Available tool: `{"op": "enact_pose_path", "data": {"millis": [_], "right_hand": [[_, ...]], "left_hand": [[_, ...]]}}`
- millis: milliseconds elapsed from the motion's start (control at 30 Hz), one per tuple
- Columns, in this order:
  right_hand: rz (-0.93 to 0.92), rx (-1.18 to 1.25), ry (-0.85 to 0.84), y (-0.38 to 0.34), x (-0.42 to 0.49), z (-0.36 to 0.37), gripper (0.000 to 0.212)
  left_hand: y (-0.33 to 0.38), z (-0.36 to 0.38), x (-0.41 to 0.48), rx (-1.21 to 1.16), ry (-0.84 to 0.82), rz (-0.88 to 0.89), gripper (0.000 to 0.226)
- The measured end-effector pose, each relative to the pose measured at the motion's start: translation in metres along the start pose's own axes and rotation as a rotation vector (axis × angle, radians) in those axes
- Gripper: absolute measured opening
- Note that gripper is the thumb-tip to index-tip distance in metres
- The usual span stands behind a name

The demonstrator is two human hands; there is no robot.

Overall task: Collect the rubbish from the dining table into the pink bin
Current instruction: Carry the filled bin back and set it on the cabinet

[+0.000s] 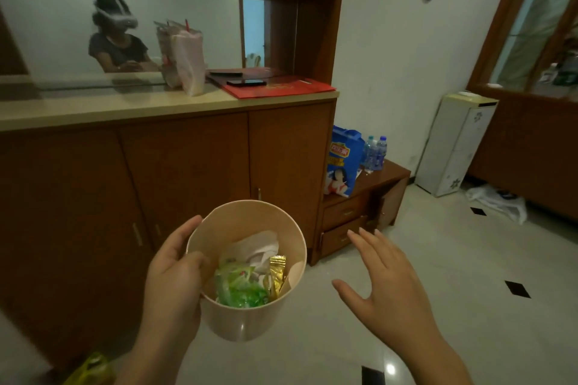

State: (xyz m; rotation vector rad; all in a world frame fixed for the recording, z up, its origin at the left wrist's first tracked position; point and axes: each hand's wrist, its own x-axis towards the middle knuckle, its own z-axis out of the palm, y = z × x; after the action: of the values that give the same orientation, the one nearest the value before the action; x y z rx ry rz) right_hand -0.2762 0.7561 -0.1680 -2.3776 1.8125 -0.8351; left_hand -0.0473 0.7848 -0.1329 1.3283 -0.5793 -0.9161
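Note:
My left hand (173, 278) grips the rim of a small pale pink bin (240, 319), thumb inside, holding it above the floor and tilted toward me. Inside the bin lie a crumpled white tissue (259, 248), a green wrapper (239, 287) and a gold sachet (276, 273). My right hand (384, 284) hovers to the right of the bin with fingers spread, holding nothing and not touching it. The dining table is out of view.
A wooden sideboard (187, 159) with a beige top stands ahead, carrying bags (184, 56), a phone and a red folder (278, 87). A low drawer unit (362, 206) with a blue bag and water bottles sits to its right. Tiled floor (438, 259) stretches right; a yellow bag (90, 369) lies lower left.

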Motion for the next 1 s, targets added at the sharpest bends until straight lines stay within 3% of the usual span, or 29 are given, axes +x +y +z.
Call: {"op": "enact_pose_path", "data": {"millis": [300,667,1000], "right_hand": [[0.097,-0.033,0.07,0.048,0.185,0.048,0.073],[0.046,0.086,0.006,0.082,0.355,0.079,0.08],[0.006,0.534,0.073,0.122,0.507,0.082,0.093]], "left_hand": [[0.024,0.126,0.189,-0.017,-0.169,0.011,0.056],[0.049,0.254,0.347,-0.065,-0.273,0.09,0.057],[0.089,0.366,0.45,-0.043,-0.352,0.164,0.055]]}}
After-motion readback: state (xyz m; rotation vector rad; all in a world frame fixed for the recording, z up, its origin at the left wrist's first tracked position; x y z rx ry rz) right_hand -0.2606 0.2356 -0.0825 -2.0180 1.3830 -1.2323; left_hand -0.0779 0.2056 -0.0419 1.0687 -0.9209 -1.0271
